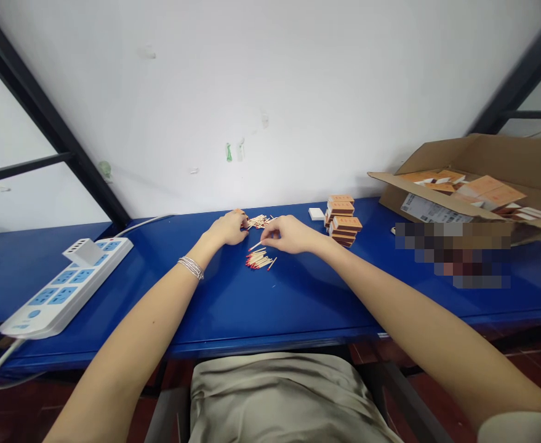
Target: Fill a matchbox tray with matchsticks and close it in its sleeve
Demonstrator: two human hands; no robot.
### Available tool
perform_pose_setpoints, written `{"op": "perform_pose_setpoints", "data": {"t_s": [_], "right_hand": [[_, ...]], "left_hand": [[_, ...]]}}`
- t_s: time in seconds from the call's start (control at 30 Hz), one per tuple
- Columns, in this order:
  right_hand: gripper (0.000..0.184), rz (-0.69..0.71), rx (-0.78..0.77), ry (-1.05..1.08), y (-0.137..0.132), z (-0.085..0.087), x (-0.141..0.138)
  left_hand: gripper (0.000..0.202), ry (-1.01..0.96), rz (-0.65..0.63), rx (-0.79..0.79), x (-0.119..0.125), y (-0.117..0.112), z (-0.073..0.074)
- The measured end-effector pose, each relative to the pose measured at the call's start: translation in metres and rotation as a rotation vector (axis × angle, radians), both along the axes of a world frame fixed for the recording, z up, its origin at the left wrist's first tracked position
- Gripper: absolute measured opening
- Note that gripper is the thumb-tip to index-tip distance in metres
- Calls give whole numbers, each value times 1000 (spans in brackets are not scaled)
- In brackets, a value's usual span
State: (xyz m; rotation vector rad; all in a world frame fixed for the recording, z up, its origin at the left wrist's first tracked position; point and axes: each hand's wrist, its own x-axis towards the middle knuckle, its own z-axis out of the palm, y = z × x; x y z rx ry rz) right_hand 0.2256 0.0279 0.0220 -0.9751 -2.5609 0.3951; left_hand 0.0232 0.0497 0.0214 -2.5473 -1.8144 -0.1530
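Observation:
My right hand (285, 235) pinches a single match (255, 246) between thumb and fingertips, its red head pointing down and left. Just below it, a small heap of red-headed matches (258, 261) lies on the blue table, with one stray match (272, 264) at its right. Behind, a larger pile of matches (261, 221) spreads between both hands. My left hand (229, 228) rests at the left edge of that pile, fingers curled. A bit of orange shows at its fingertips, but what they hold, if anything, is hidden.
Orange matchboxes (343, 223) stand stacked right of my right hand, near a small white tray or box (316, 214). An open cardboard carton (418, 206) full of matchboxes sits at far right, beside a pixelated patch. A white power strip (74, 289) with cable lies left.

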Motion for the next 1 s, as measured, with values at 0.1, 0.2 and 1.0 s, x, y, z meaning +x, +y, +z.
{"op": "perform_pose_setpoints", "data": {"t_s": [0.1, 0.2, 1.0], "right_hand": [[16, 39, -35, -23, 1, -2, -1], [15, 33, -58, -28, 5, -4, 1], [16, 35, -91, 105, 6, -1, 6]], "left_hand": [[19, 19, 9, -11, 0, 0, 0], [20, 26, 8, -20, 0, 0, 1], [23, 54, 32, -41, 0, -1, 4]]}}
